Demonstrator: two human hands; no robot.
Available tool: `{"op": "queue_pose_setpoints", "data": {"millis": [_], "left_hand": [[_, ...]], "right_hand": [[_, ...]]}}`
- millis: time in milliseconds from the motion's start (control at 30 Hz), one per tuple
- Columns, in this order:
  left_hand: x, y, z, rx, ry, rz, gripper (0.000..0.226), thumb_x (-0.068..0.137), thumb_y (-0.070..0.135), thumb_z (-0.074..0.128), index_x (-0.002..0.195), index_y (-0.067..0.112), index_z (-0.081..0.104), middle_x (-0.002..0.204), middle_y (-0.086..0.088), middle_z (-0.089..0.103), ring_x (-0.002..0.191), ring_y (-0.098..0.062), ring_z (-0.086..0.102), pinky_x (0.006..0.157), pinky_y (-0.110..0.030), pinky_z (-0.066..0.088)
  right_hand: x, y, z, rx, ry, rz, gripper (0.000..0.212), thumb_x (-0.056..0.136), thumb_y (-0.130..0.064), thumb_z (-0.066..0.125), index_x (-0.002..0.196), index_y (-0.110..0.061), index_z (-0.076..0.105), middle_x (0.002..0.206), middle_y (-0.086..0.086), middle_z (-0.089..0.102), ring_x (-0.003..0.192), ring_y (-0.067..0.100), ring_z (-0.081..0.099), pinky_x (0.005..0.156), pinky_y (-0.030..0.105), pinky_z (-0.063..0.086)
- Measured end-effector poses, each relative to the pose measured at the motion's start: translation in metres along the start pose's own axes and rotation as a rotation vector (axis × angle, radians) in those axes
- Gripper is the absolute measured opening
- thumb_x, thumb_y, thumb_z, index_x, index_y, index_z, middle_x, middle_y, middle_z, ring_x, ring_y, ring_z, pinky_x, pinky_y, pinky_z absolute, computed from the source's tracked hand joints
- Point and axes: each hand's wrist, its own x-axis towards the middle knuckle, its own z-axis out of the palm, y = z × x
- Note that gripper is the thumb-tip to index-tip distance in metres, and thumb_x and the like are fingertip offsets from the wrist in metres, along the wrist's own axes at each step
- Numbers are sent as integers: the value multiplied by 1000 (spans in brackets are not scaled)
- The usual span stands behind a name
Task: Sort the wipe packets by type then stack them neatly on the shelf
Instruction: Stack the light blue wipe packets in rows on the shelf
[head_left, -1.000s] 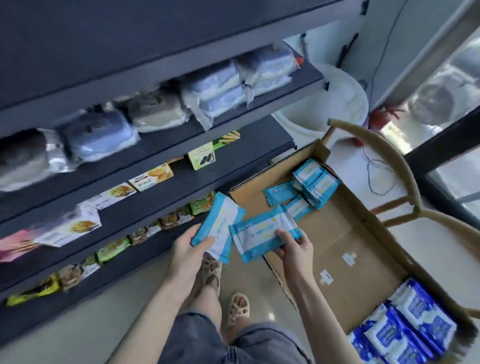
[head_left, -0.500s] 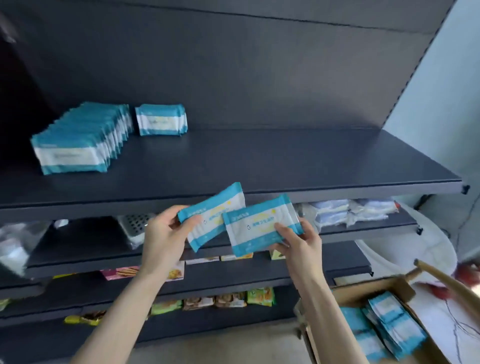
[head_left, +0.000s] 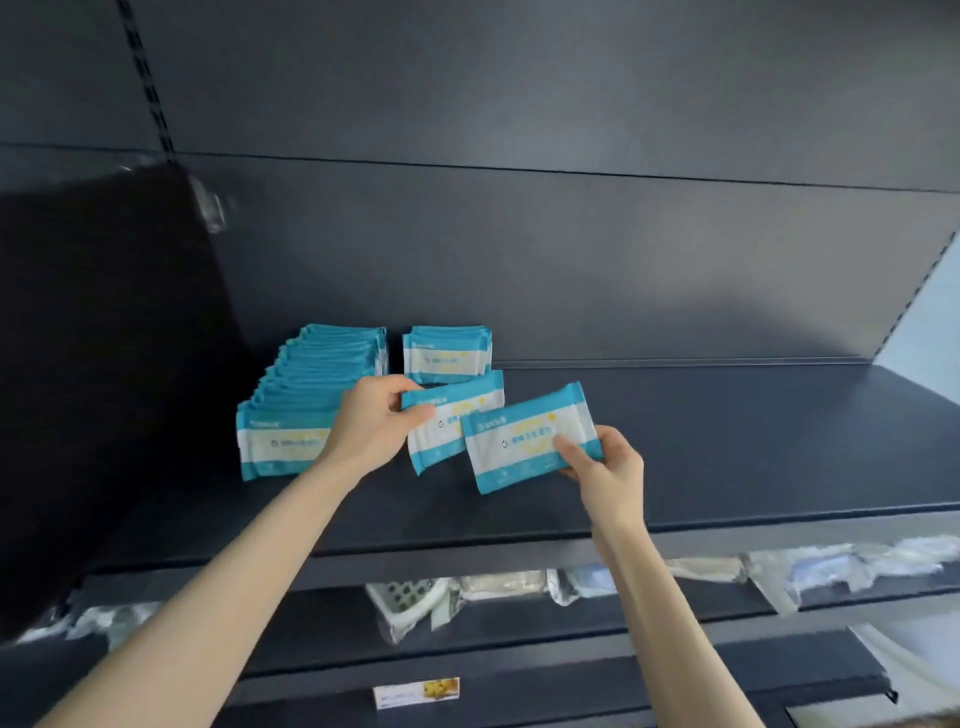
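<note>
A dark shelf with a dark back panel fills the view. Above it, the left hand grips one teal-and-white wipe packet and the right hand grips another packet, the two overlapping. Behind stand a long upright row of matching packets and a short second row.

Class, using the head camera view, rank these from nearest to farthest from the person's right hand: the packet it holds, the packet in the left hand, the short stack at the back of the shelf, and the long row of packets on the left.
1. Packet in the right hand: held packet.
2. Left hand's packet, just left.
3. Short stack, behind.
4. Long row, far left.
</note>
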Motion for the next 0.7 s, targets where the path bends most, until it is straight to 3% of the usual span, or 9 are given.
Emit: {"op": "queue_pose_setpoints", "data": {"millis": [133,233,333,433,533,600,700], "left_hand": [[47,-8,-7,102,-83,3,5,83,12,70,88,14,67,90,-14,70,71,-23,59,67,-35,48],[77,-14,-9,60,-179,-63,9,86,8,66,94,6,66,97,-15,70,85,-30,66,78,-41,53],[101,-19,-10,-33,-238,-117,13,88,3,61,101,5,64,103,-16,69,90,-27,66,78,-36,54],[122,-23,-11,-103,-305,-143,18,92,3,56,107,5,64,105,-17,68,94,-23,67,75,-28,56],[135,-21,-11,-164,-369,-164,17,95,2,49,103,5,64,96,-8,69,77,-11,66,76,-26,57],[143,-22,-9,-200,-404,-192,22,97,5,45,107,-1,64,96,-10,69,77,-13,66,84,-33,55],[156,-25,-7,-214,-448,-249,31,99,25,47,116,2,61,108,-11,70,96,-20,68,84,-28,55]], "right_hand": [[26,-1,26,-38,-35,-11,13,87,-5,65,94,-15,61,94,2,69,87,15,68,68,22,57],[47,2,43,-31,-100,32,11,89,-5,63,98,-11,62,98,3,70,90,14,69,71,22,57],[69,4,58,-8,-133,78,15,90,-5,62,104,-5,60,102,5,69,90,14,69,70,23,58],[90,9,69,44,-178,135,16,91,-5,60,107,-3,59,104,7,70,92,17,69,75,27,58],[109,14,77,156,-246,227,12,93,-6,57,105,-3,58,106,11,69,98,24,68,85,39,56],[121,19,83,170,-287,258,14,94,-6,55,108,-3,56,108,12,68,100,26,67,86,42,55],[138,29,90,117,-300,249,21,93,-6,56,113,0,53,111,13,67,101,25,67,79,37,58]]}}
